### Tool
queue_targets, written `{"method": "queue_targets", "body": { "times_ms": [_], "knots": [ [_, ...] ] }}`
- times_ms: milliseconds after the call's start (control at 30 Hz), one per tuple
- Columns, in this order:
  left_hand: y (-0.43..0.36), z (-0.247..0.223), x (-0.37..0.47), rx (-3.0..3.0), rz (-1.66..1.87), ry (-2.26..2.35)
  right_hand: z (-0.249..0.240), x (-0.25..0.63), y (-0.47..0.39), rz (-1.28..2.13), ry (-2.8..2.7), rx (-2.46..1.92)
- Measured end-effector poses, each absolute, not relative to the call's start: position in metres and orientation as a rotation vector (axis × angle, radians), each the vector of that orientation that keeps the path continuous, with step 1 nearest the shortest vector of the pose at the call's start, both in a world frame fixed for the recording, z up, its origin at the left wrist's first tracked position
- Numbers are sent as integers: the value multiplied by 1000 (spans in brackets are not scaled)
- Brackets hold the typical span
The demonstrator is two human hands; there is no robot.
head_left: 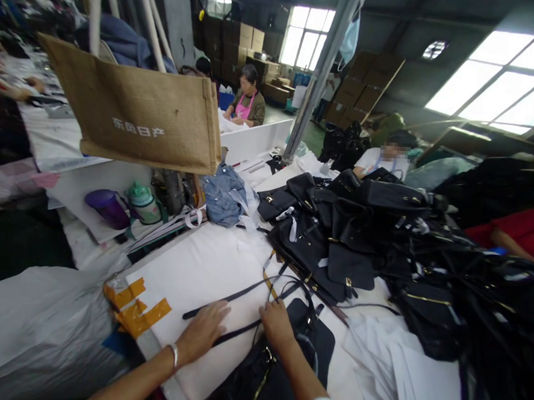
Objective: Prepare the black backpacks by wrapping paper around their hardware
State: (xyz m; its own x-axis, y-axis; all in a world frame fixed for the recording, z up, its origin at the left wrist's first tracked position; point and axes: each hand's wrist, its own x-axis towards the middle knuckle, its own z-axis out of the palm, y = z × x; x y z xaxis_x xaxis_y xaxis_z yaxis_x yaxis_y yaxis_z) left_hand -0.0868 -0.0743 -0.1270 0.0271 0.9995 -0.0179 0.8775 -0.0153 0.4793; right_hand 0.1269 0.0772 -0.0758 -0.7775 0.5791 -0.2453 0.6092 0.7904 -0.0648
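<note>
A black bag point(238, 382) with gold zip and fittings lies on the white-covered table at the bottom centre, partly hidden under my right forearm. My right hand point(276, 322) is closed at the bag's top, its fingers curled round a thin black strap point(289, 278). To the left, my left hand point(203, 332), with a silver bracelet at the wrist, rests over another long black strap point(243, 293); its fingers are bunched, and what lies beneath them is hidden.
Black bags point(309, 245) are heaped along the right. White sheets point(423, 378) lie at lower right. Orange tape point(140, 313) covers the table's left corner. A jute bag point(141, 114) hangs at upper left, above bottles point(144, 201). Several people sit beyond.
</note>
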Motion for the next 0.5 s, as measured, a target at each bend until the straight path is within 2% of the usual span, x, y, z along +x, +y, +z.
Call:
{"method": "queue_targets", "body": {
  "times_ms": [267,500],
  "knots": [
    [-105,-162,-42,2122,36,2006,-80,163,97,-403,2832,1380],
    [-91,-172,-47,2174,78,1994,-92,122,171,-369,2780,1725]
  ]
}}
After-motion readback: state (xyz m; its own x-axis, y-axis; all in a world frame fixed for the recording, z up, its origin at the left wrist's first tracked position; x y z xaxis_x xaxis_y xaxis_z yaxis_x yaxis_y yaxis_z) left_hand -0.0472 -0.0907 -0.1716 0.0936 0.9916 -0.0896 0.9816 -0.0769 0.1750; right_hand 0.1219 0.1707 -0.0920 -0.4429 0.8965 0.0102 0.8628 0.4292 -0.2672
